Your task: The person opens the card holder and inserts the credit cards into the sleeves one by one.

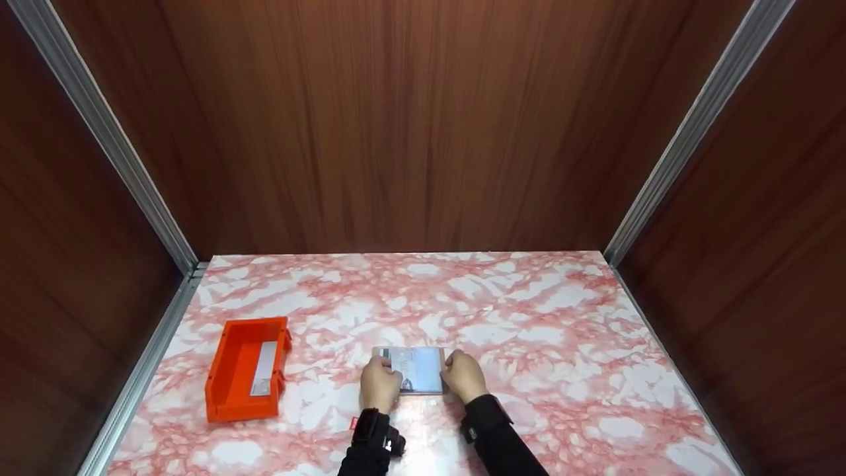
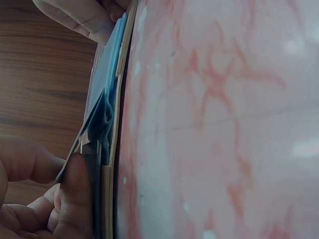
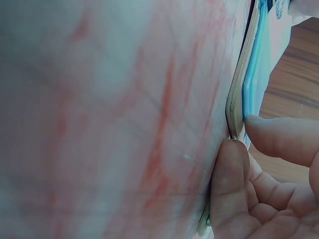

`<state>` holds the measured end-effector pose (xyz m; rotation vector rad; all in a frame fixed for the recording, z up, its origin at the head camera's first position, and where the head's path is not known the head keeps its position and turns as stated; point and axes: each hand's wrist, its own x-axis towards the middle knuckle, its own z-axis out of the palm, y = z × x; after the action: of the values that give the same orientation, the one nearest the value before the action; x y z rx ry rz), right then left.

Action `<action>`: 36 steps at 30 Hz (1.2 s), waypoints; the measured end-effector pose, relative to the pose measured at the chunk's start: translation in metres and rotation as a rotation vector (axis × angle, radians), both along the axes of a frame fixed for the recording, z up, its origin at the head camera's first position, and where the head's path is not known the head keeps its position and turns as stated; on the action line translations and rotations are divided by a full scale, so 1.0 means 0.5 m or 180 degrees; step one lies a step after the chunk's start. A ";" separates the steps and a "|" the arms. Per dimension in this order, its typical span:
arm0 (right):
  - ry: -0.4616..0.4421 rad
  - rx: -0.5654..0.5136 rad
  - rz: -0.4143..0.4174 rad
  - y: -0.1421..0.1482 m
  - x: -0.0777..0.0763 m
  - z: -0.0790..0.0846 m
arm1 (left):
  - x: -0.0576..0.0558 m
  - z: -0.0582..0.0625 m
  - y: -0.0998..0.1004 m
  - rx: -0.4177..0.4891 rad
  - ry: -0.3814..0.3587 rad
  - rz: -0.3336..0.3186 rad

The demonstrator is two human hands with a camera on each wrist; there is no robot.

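A flat light-blue and white packet [image 1: 423,370] lies on a thin wood-coloured board [image 1: 443,389] near the table's front middle. My left hand [image 1: 381,385] is at the left end. In the left wrist view, its thumb and a finger pinch a dark flap [image 2: 75,144], lifted from the folded blue layers [image 2: 107,114]. My right hand [image 1: 464,375] is at the opposite end. The right wrist view shows its fingertips pinching around the board's corner [image 3: 234,124], one tip against the blue layer [image 3: 254,89]. The packet's exact kind cannot be told.
An orange open bin [image 1: 241,370] with a white label-like strip [image 1: 264,367] inside stands on the left. The marbled red-and-white table [image 1: 542,311] is bounded by brown wood-grain walls [image 1: 410,132]. A small red mark [image 1: 353,423] shows beside my left wrist.
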<state>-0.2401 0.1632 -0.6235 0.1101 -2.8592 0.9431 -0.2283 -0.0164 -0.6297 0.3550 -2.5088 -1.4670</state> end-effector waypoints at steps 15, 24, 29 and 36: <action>-0.0098 0.0034 -0.0025 -0.001 -0.004 -0.002 | 0.001 0.001 0.017 -0.0096 0.0430 -0.0074; -0.0032 0.0042 -0.0047 -0.001 -0.002 -0.002 | -0.004 -0.005 0.027 -0.0205 0.0205 -0.0212; 0.0005 0.0039 -0.0019 -0.001 -0.002 -0.001 | -0.005 -0.010 0.036 -0.0343 0.0270 -0.0205; -0.0047 0.0018 -0.0030 -0.001 -0.002 -0.001 | -0.005 -0.014 0.046 -0.0377 0.0316 -0.0214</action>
<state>-0.2411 0.1625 -0.6238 0.0904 -2.8736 0.9379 -0.2307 0.0066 -0.6365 0.1748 -2.5360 -1.3170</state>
